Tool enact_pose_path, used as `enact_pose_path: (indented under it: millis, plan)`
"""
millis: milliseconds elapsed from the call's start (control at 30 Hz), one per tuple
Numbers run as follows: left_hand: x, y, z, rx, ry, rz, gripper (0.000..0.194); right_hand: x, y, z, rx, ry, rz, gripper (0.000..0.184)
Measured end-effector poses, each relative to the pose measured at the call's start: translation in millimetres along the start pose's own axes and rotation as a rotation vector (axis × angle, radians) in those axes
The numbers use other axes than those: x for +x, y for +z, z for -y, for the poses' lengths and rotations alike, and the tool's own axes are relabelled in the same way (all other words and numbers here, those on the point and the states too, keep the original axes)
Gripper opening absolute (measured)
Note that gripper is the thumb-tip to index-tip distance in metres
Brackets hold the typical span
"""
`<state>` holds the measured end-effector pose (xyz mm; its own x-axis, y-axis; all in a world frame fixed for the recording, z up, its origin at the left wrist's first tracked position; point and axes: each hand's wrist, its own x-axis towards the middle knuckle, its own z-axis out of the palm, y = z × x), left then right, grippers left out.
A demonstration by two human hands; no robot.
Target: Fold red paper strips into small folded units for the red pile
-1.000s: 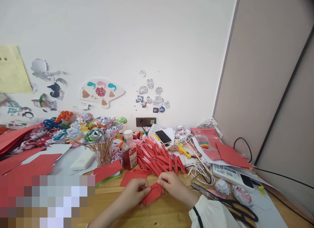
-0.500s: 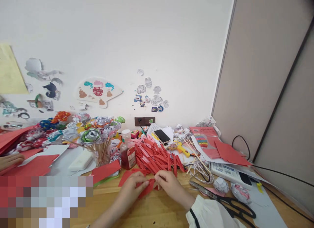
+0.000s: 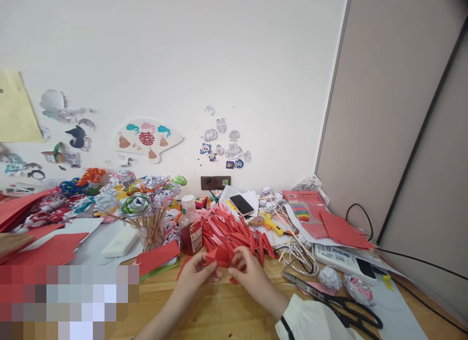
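My left hand [image 3: 193, 277] and my right hand [image 3: 248, 270] meet over the wooden table [image 3: 219, 315], both pinched on a small folded red paper piece [image 3: 218, 256] lifted just above the tabletop. Right behind it lies a pile of folded red paper strips [image 3: 230, 230]. A flat red sheet [image 3: 186, 267] rests under my left fingers. My right wrist wears a white sleeve [image 3: 310, 318].
A red-filled bottle [image 3: 190, 228], a jar of paper flowers on sticks [image 3: 146, 208], a phone [image 3: 242, 204], black scissors [image 3: 340, 303], a yellow tool [image 3: 272, 223], red sheets [image 3: 340, 228] and cables at right. Another person's hand [image 3: 10, 242] shows at far left.
Both hands have lifted the red piece off the table and moved it away from me, toward the strip pile; it now looks more folded up.
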<state>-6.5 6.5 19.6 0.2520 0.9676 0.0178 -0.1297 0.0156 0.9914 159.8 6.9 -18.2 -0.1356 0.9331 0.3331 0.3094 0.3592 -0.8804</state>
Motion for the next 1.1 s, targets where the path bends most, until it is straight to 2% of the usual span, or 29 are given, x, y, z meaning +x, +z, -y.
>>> enact_pose_path:
  millis: [100,233,367,533,733,900,1100]
  plan:
    - [0,1.5,0,-0.045,-0.029,0.007,0.031,3,0,-4,0.081,0.011,-0.022,0.037]
    - [2,0.0,3,-0.024,-0.05,0.047,0.034,5,0,-2,0.236,0.045,0.053,0.026]
    - [1,0.1,2,0.06,0.029,0.047,0.04,5,-4,5,0.276,0.047,0.083,0.018]
    - [1,-1.6,-1,0.146,0.049,0.062,0.036,6,-7,8,0.354,0.072,0.145,0.022]
    - [3,-6.2,-1,0.066,-0.016,0.037,0.04,8,-9,9,0.455,0.084,0.155,0.036]
    - [1,-6.9,-2,-0.052,-0.046,0.016,0.032,7,-9,9,0.436,0.023,0.114,0.027]
    - [-3,-0.7,-6,-0.032,-0.082,0.047,0.031,4,-10,6,0.243,-0.098,0.043,0.016]
